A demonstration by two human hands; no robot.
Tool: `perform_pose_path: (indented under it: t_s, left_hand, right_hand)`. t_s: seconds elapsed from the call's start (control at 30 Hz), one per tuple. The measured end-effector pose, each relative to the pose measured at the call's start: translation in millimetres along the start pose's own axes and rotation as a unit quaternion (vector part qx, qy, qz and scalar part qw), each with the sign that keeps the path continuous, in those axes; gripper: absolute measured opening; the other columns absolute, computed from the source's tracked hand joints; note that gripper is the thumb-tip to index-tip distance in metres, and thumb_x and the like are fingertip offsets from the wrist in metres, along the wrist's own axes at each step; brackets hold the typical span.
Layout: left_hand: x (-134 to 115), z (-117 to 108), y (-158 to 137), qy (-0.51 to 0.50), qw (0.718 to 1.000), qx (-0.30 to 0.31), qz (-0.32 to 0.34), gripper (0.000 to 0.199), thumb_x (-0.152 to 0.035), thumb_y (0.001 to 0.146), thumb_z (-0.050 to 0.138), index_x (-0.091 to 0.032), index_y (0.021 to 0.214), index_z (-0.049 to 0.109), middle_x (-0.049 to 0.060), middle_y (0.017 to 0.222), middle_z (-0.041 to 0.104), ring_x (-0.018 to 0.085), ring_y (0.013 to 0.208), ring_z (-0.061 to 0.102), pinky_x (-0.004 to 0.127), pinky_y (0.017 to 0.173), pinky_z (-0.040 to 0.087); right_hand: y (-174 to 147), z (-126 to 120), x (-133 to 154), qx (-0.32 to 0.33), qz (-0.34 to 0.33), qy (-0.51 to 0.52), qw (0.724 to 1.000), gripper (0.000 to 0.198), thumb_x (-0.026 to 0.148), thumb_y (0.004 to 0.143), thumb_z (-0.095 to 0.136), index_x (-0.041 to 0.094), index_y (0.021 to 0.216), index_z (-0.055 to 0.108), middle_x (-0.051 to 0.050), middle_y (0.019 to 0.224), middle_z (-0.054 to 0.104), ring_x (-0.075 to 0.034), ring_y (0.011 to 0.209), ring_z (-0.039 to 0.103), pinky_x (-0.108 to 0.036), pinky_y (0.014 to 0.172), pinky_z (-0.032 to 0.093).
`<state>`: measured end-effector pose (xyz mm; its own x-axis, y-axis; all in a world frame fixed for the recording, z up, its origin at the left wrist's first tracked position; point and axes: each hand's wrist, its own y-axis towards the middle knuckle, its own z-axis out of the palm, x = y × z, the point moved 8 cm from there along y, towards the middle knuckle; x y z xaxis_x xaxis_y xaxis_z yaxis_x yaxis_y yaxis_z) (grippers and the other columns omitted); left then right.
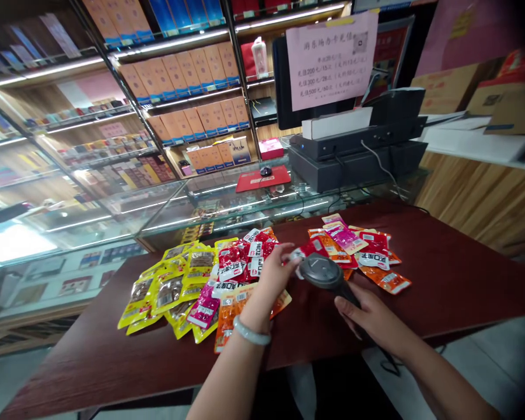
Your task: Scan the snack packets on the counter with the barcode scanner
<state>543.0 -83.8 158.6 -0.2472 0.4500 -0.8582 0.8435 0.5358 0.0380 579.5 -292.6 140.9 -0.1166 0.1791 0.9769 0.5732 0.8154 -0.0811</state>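
My right hand [370,309] is wrapped round the handle of a dark grey barcode scanner [322,271], its head tilted forward over the table. My left hand [277,265], with a pale bangle [251,332] on the wrist, pinches a small red snack packet [312,247] just beyond the scanner head. To the left of and under that hand lie red packets [231,256], orange packets [227,315] and a magenta packet [205,306]. Several yellow snack packets [168,291] are heaped further left. A second group of orange packets [385,279], with red and pink ones, lies right of the scanner.
The packets lie on a dark red-brown table [446,268]. Behind it stand a glass counter [214,201], a red mouse pad [262,179] with a mouse, and a monitor bearing a pink paper notice [332,61]. Black till equipment [359,160] trails cables. Shelves of boxes [188,70] fill the back.
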Motion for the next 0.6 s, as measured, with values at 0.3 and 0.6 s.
perform_pose_path:
  t_s: [0.3, 0.6]
  left_hand:
    - [18.5, -66.4, 4.7, 0.446, 0.891, -0.083, -0.018, 0.047, -0.046, 0.085, 0.062, -0.021, 0.125, 0.060, 0.015, 0.130, 0.059, 0.035, 0.128, 0.045, 0.049, 0.103, 0.036]
    - [34.6, -60.4, 58.1, 0.512, 0.858, -0.022, -0.037, 0.049, -0.045, 0.081, 0.064, -0.015, 0.119, 0.058, 0.019, 0.129, 0.057, 0.035, 0.122, 0.049, 0.047, 0.100, 0.036]
  right_hand:
    - [-6.4, -0.8, -11.6, -0.009, 0.008, -0.005, 1.000, 0.044, 0.062, 0.088, 0.053, 0.022, 0.105, 0.057, 0.005, 0.052, 0.046, -0.015, 0.044, 0.046, -0.027, 0.044, 0.039]
    - [-0.6, 8.6, -15.5, 0.005, 0.003, 0.031, 1.000, 0.042, 0.060, 0.089, 0.053, 0.020, 0.101, 0.051, 0.010, 0.051, 0.045, -0.010, 0.039, 0.041, -0.021, 0.040, 0.034]
